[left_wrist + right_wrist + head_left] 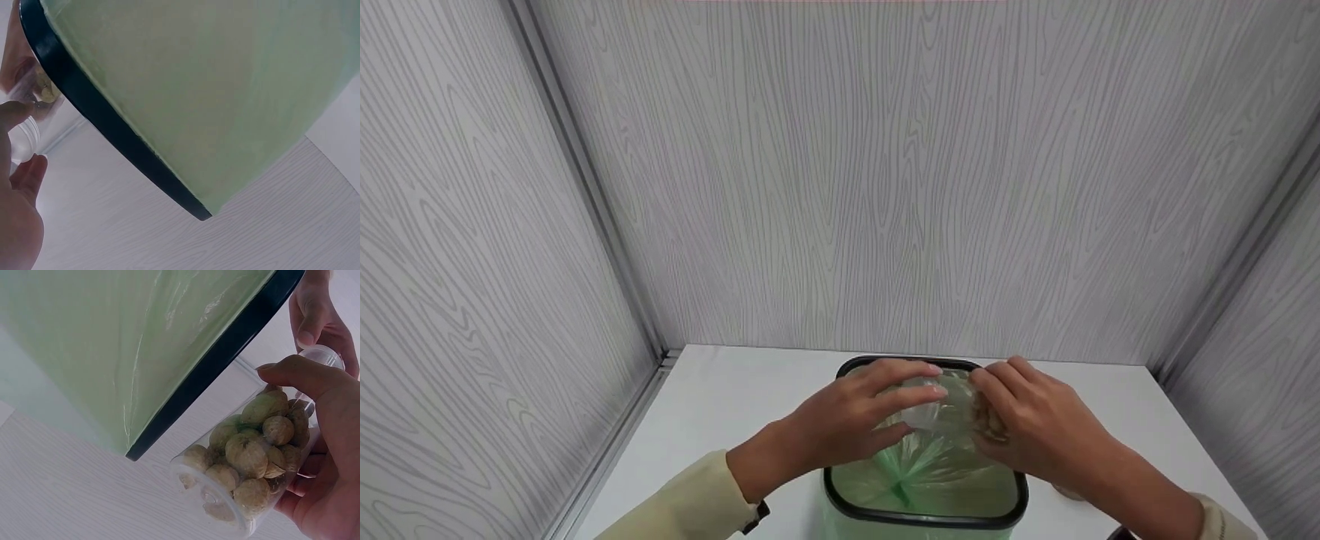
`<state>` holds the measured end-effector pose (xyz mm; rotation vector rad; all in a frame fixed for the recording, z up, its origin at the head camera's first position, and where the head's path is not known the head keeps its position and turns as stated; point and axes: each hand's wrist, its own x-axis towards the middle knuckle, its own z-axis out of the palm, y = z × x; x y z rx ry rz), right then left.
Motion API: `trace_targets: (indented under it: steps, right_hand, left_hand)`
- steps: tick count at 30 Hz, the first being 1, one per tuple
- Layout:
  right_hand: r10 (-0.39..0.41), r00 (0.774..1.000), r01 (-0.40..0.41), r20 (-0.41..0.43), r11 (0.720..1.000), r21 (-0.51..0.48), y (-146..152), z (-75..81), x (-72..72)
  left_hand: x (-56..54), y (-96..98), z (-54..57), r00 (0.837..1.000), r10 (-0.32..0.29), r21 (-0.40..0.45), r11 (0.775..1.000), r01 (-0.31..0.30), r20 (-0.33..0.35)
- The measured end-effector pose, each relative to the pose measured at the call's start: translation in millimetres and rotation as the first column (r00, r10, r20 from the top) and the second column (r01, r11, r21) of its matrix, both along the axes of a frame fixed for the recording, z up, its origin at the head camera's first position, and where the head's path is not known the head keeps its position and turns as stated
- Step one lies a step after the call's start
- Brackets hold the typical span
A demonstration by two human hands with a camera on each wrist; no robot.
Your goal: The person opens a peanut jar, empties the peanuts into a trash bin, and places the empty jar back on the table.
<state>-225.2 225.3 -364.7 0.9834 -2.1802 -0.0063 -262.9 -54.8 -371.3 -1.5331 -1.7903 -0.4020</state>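
A clear plastic jar (pixel 242 461) filled with tan, rounded, nut-like pieces lies tilted in my right hand (pixel 1035 420), whose fingers wrap round its body. My left hand (pixel 851 412) holds the jar's clear screw lid (pixel 25 138) between thumb and fingers at the other end. Whether the lid is still joined to the jar I cannot tell. Both hands are above a pale green bin (pixel 915 529) with a black rim (pixel 926 517). A thin translucent liner bag (pixel 960 480) is inside it, gathered to a green bunch.
The bin stands on a white table (pixel 720 397) before grey wood-grain panels (pixel 885 187). A small round object (pixel 1066 493) sits partly hidden under my right forearm. Something dark (pixel 1121 533) shows at the bottom edge, too cut off to identify.
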Motion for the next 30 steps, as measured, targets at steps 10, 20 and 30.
trace_targets:
  steps: [10, 20, 30]
  right_hand:
    - [0.019, 1.0, -0.019, -0.018, 1.0, -0.019, -2.3, 0.6, 0.0]
    - [0.035, 0.999, -0.036, -0.028, 0.999, -0.028, -3.3, 0.3, 1.0]
    - [0.043, 0.999, -0.044, -0.025, 0.998, -0.035, -3.1, -1.3, 1.8]
  left_hand:
    - [0.7, -2.1, 1.5, 0.991, 0.018, 0.015, 1.0, -0.02, 0.129]
    - [2.5, -2.7, 0.0, 0.981, 0.021, 0.017, 1.0, -0.024, 0.194]
    - [2.9, -1.2, 0.3, 0.996, -0.037, 0.005, 0.999, 0.036, 0.08]
